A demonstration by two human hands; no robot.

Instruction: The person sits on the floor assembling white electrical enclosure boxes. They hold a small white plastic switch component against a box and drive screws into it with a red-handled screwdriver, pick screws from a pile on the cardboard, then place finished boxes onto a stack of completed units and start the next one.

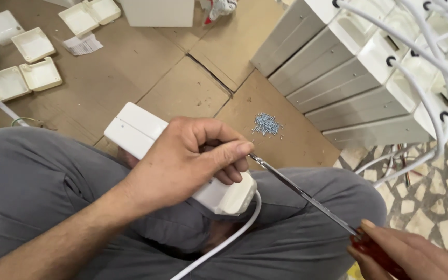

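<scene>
Floor covered with brown cardboard sheets point(182, 88); stone-chip tiles at right edge. Person seated, grey trousers point(37, 181).

White plastic box point(136, 129) lies across the lap, white cable point(224, 238) leaving its near end. Left hand point(182, 161) clamps down over the box, thumb and forefinger pinching the tip of a screwdriver point(307, 197). Right hand point(405, 254) grips the screwdriver's red handle, lower right.

Small heap of screws point(266, 124) on the cardboard just beyond the box. Stack of grey-white units point(348, 78) with looped white cables, upper right. Open white box lids point(24, 62), upper left.
</scene>
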